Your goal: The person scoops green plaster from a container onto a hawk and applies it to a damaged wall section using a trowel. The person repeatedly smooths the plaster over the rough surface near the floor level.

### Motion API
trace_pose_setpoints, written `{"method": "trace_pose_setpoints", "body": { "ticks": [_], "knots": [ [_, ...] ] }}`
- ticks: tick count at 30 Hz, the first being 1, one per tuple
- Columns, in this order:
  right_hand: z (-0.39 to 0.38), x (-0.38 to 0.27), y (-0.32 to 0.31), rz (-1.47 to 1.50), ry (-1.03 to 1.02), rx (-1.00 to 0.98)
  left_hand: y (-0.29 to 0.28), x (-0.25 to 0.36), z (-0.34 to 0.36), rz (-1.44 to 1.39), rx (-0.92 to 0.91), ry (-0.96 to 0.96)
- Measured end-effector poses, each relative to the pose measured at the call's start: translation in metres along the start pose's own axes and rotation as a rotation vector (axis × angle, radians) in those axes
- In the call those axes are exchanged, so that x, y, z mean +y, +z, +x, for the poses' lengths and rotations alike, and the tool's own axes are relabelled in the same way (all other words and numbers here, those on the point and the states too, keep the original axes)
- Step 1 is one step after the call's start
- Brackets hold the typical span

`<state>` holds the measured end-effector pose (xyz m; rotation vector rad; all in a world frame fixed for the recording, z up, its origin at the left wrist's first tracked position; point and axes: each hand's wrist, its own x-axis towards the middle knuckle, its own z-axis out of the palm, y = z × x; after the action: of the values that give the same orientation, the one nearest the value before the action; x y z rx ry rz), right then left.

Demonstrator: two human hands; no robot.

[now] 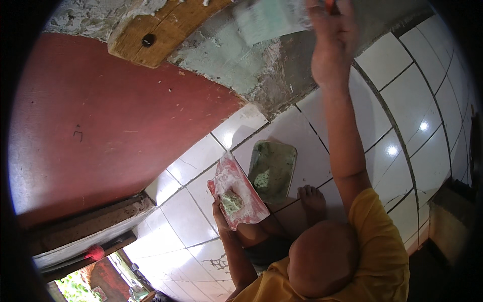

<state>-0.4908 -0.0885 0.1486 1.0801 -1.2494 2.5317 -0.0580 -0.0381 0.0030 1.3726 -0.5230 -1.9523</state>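
Observation:
My left hand (pixel 218 214) grips a flat red board (pixel 251 209) smeared with white residue and carrying a lump of pale green paste (pixel 231 203). My right hand (pixel 332 43), raised at the top, is closed around the red handle of a scraper (pixel 271 20), whose blurred, pale blade lies over the grey, paste-streaked wall surface (pixel 211 55). A shallow dark-green tray (pixel 276 168) with some paste inside rests on the white tiles beside the board.
A wooden piece (pixel 131 43) with a black knob adjoins a large red panel (pixel 105 116). My bare foot (pixel 312 201) is on the tiled floor (pixel 382 116) near the tray. A ledge (pixel 85 224) and a bright opening (pixel 73 284) are at lower left.

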Motion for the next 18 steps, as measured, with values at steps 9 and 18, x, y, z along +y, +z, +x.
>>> {"method": "trace_pose_setpoints", "body": {
  "ticks": [9,18],
  "knots": [
    [-0.011,0.011,-0.007,0.089,-0.042,-0.006,-0.004,-0.002,0.004,-0.028,-0.025,-0.005],
    [0.000,-0.011,0.020,-0.181,-0.214,-0.203,-0.009,0.000,0.003,-0.060,-0.023,-0.018]
  ]
}}
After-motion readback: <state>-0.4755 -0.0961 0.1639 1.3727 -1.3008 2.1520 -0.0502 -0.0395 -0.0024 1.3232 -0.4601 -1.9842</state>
